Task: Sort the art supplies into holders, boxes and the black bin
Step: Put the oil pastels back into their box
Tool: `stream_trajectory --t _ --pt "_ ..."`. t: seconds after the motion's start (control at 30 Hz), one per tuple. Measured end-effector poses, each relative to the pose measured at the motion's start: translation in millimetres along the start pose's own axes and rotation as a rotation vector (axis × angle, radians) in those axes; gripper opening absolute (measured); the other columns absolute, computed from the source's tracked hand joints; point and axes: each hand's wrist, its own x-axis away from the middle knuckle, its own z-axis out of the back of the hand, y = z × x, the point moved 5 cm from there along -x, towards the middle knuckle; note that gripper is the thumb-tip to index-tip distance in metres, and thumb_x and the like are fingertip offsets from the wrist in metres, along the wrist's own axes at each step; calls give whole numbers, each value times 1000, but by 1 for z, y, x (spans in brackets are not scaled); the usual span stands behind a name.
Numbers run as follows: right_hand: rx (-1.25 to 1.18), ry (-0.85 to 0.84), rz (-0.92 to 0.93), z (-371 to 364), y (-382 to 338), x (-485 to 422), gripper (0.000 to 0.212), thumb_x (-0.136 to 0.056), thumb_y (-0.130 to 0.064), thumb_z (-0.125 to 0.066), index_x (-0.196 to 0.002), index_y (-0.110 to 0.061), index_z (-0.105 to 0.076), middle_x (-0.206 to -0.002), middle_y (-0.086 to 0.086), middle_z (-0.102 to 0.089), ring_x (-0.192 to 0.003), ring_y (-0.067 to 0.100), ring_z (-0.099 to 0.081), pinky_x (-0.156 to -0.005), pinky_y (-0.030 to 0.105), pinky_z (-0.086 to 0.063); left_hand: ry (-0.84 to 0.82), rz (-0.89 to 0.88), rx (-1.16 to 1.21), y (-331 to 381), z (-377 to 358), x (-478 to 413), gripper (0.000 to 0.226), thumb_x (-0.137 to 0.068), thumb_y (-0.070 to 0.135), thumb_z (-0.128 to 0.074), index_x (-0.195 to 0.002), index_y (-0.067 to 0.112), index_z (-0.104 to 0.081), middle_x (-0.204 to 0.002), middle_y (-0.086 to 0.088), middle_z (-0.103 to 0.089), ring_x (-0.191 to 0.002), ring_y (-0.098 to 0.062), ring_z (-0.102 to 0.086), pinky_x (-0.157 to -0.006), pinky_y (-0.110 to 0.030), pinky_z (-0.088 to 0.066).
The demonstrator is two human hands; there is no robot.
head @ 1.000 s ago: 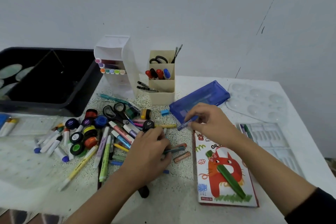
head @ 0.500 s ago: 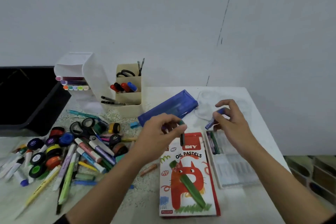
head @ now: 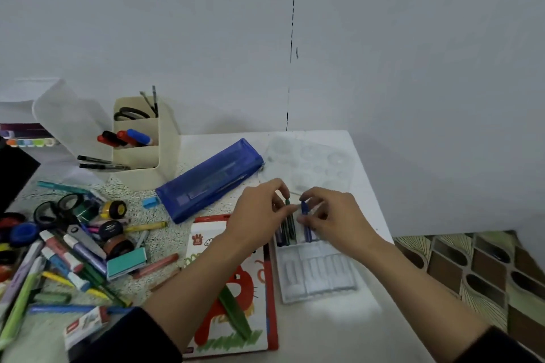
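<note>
Fingertips of the left hand (head: 259, 212) pinched the top of a dark green oil pastel stick (head: 288, 203), whose lower end sat among a few other dark pastel sticks (head: 283, 234) already lying in the far left slots of a clear plastic slotted tray (head: 318, 277). Just beside it, the right hand (head: 333, 215) gripped a blue oil pastel stick (head: 306, 215) between thumb and curled fingers, the stick lying lengthwise in a slot next to the green one. The two hands were nearly touching over the far end of the tray, and the nearer slots showed only clear plastic.

The tray rested on a white table (head: 339, 333), touching the right edge of a flat cardboard pastel box printed with a red cat and a green crayon (head: 236, 303); the left forearm crossed over that box. Beyond the hands lay a clear plastic palette with round wells (head: 318, 156), and left of it a blue translucent pencil case (head: 209, 180) lay on a slant. A cream desk organiser (head: 165, 144) stood behind the case, holding black scissors, brushes, markers and pens in its tiers. A frosted white marker holder (head: 70, 124) leaned next to it. At the far left edge a corner of the black bin (head: 14, 174) showed. Near it a heap of markers, highlighters and small paint pots (head: 67, 247) covered the table, with a teal block eraser (head: 126, 262) at its right side and a small light blue eraser (head: 150, 202) near the case's end.
</note>
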Motion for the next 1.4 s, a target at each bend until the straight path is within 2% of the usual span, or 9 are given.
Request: stream_trajectory --t 0.23,0.37,0.5,0.67,0.77,0.87,1.07,1.23,1.4 --pt "129 -61 76 -4 4 0 43 -85 -14 -77 -128 -19 -67 -98 -13 -62 -70 -4 -60 -69 2 -41 -57 -55 -166 -4 -3 6 31 -90 37 -73 -119 26 -71 -105 7 -64 -84 -4 -55 -75 -12 -42" --pt "77 -2 27 -2 4 -3 25 -88 -15 -74 -110 -27 -70 -86 -13 -67 -67 0 -64 -63 6 -48 -115 -49 -203 -5 -4 11 38 -91 39 -71 -128 29 -67 -110 10 -57 -98 -7 -51 -89 -26 -50" --pt "18 28 -12 4 0 -14 12 -89 -21 -74 -92 -29 -66 -78 -6 -71 -68 6 -66 -64 15 -51 -130 -50 -238 -1 -5 13 42 -92 47 -67 -131 32 -65 -111 8 -57 -101 -8 -49 -90 -30 -51" --pt "74 -28 -16 -6 0 -19 11 -88 -19 -75 -99 -19 -73 -84 -3 -74 -72 6 -67 -75 25 -57 -140 -74 -239 -2 -7 14 43 -92 44 -68 -133 32 -64 -115 9 -53 -104 -5 -43 -83 -20 -41" --pt "99 -4 -17 -7 2 -20 11 -86 -19 -78 -96 -18 -76 -84 -5 -73 -72 2 -66 -70 17 -53 -148 -84 -243 -2 -8 14 43 -91 49 -67 -131 32 -65 -116 9 -51 -104 -5 -41 -78 -18 -36" --pt "161 26 28 -7 -1 -19 8 -85 -20 -79 -93 -18 -80 -90 -5 -68 -75 5 -62 -68 15 -47 -151 -70 -259 -5 -8 15 49 -87 52 -71 -131 32 -65 -119 10 -51 -106 -5 -41 -85 -20 -39" --pt "323 -55 164 -9 3 -3 24 -87 -25 -76 -110 -25 -77 -99 -7 -59 -96 11 -51 -84 27 -45 -173 -98 -336 0 -11 17 53 -90 44 -70 -139 26 -59 -128 8 -45 -115 -11 -43 -97 -27 -43" --pt "430 -54 151 -17 3 -4 14 -90 -27 -71 -97 -19 -80 -99 -4 -59 -94 18 -55 -82 37 -50 -182 -89 -367 1 -13 15 46 -88 44 -73 -130 25 -66 -122 8 -45 -109 -12 -44 -95 -32 -46" --pt "403 -75 80 -15 -2 -9 16 -86 -29 -74 -101 -25 -78 -94 -8 -57 -86 12 -56 -74 33 -52 -142 -119 -306 -2 -9 20 44 -91 43 -70 -132 27 -65 -126 9 -51 -110 -8 -44 -94 -26 -43"
